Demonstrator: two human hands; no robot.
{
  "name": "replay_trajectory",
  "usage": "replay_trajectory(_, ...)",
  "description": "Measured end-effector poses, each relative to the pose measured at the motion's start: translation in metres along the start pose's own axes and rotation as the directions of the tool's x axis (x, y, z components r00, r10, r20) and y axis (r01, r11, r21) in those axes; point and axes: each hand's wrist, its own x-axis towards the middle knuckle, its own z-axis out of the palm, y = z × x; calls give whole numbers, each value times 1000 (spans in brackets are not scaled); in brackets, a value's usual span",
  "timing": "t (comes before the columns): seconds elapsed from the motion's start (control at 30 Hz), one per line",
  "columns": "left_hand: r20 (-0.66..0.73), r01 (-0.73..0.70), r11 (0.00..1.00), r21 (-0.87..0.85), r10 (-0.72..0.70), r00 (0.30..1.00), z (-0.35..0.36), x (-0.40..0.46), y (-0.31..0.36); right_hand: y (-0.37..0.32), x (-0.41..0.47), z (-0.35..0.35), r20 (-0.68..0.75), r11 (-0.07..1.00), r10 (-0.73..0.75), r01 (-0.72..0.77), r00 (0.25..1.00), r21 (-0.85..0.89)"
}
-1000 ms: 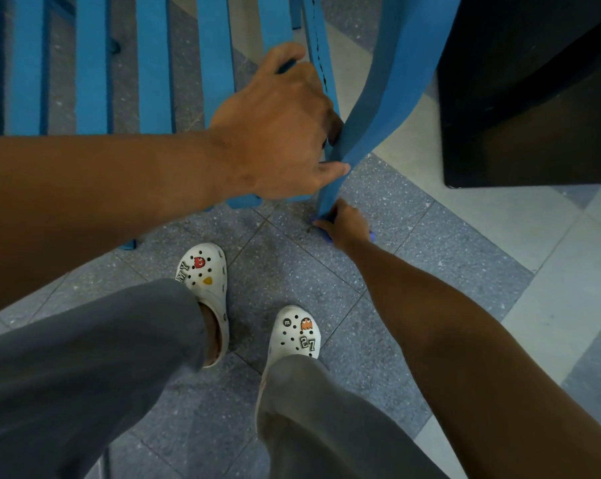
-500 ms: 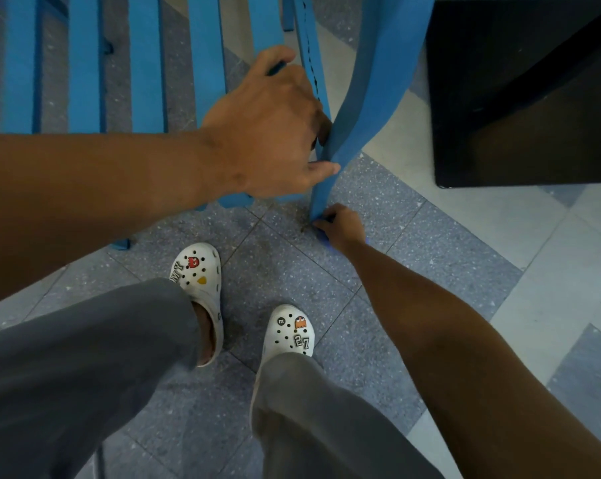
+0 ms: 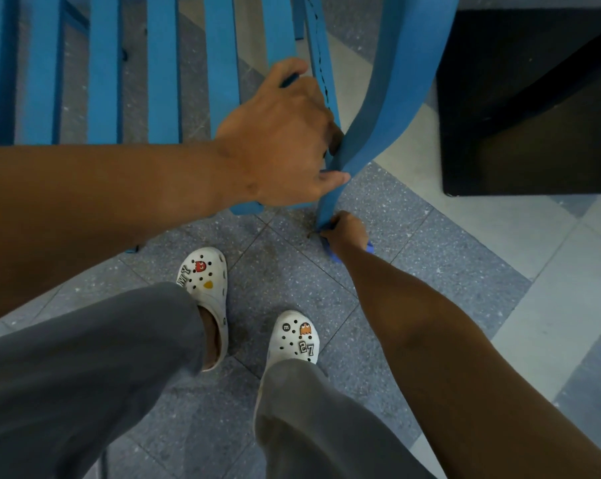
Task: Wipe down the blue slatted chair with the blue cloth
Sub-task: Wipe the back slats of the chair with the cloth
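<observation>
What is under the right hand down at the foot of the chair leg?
Bits of the blue cloth poke out beneath the right hand, pressed at the base of the chair leg over the grey floor tile. The hand covers most of the cloth.

Dim, even indoor light is falling from above, leaving no hard shadows — only a soft dark patch is lying on the speckled floor tiles [image 3: 285,271] beneath the legs. Nothing is glaring. The wide lens is bending straight lines toward the edges, and the near forearm [image 3: 84,209] is swelling large at the left. Fine detail is smearing slightly — compression is softening the textures.
</observation>
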Motion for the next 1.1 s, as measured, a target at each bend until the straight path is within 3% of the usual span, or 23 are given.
replay_trajectory(0.23, 9, -5, 1000, -30, 6, 1000, -1, -1, 0, 8, -15, -10, -53, 959, -111, 121, 992, 258)
replay_trajectory(0.4, 38, -1, 1000, -25, 2, 999, -7, 0, 3, -3, -47, -33, -227, 804, -166, 265, 960, 532)
replay_trajectory(0.63, 3, -53, 977, -206, 54, 999, -22, -7, 7, -30, -102, -89, -432, 647, -219, 461, 875, 607)
replay_trajectory(0.83, -172, -89, 776, -625, -26, 985, -33, -14, 5, -55, -148, -134, -495, 516, -226, 534, 839, 670)
replay_trajectory(1.0, -245, -42, 674, -737, -208, 947, -61, -26, 13, -67, -181, -161, -541, 458, -257, 594, 801, 661)
replay_trajectory(1.1, -248, -31, 615, -788, -271, 930, -88, -29, 13, -74, -199, -178, -643, 431, -287, 695, 710, 575)
